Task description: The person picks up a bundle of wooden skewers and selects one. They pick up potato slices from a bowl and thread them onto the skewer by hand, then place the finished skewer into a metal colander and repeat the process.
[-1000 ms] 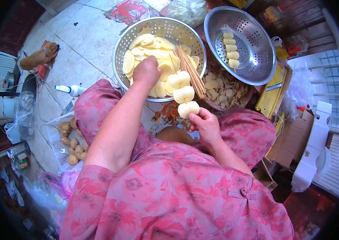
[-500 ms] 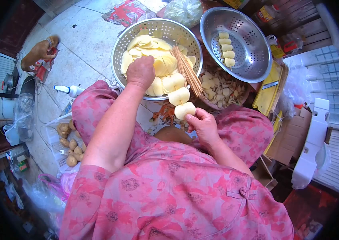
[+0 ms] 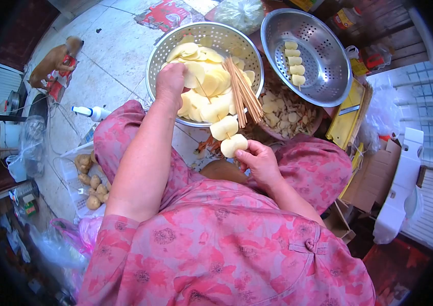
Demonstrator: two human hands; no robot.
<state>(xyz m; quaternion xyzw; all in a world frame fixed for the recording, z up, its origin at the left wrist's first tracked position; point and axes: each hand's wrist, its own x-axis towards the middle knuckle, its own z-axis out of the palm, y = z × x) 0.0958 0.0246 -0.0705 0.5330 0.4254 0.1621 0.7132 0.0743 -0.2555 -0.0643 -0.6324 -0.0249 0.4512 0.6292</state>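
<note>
My right hand pinches the lower end of a skewer threaded with pale potato slices. The skewer slants up and left over the near rim of a perforated metal colander, its bare tip pointing toward my left hand. Between the closed fingers of that hand is a single potato slice, close to the tip. Many loose potato slices fill the colander beneath. A bundle of wooden skewers leans across its right side.
A second colander at the right holds a finished-looking potato skewer. Below it sits a tub of peelings and scraps. Whole potatoes lie in a white basket at left. A dog is on the tiled floor beyond.
My left hand has come up and left from the pile, and a potato slice now shows in its fingers near the skewer tip. The dog has raised its head.
</note>
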